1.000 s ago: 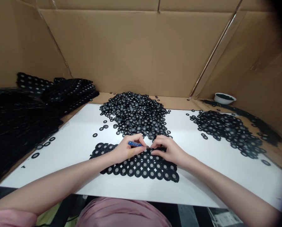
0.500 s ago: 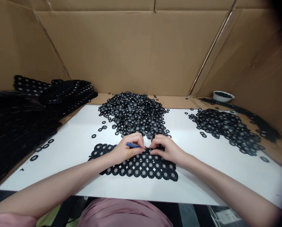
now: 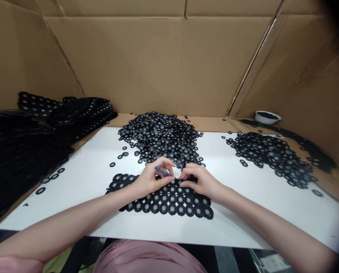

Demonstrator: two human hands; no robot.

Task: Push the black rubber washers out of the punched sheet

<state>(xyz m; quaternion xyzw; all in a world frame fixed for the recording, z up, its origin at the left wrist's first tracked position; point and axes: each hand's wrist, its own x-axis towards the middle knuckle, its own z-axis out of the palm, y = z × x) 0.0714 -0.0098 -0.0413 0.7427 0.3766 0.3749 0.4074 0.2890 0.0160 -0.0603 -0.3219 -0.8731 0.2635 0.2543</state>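
Observation:
My left hand (image 3: 149,181) holds a slim blue pen-like tool (image 3: 162,171) between thumb and fingers, its tip pointing towards my right hand. My right hand (image 3: 201,179) is closed in a pinch at the upper edge of a mat of joined black rings with pale centres (image 3: 172,208). The fingertips of both hands are close together over the mat's top row. What lies between the right fingertips is too small to make out. The mat lies flat on the white board, partly covered by my left forearm and hands.
A heap of loose black rings (image 3: 160,132) is just beyond my hands, with another pile (image 3: 272,155) to the right. A white bowl (image 3: 267,118) of dark bits stands at the back right. Black strands (image 3: 21,159) and folded ring mats (image 3: 81,110) lie left. Cardboard walls (image 3: 146,64) enclose the back.
The blue tool has tilted more steeply, and the left fingers have lifted and loosened slightly around it. My right hand has barely moved and the mat stays in place.

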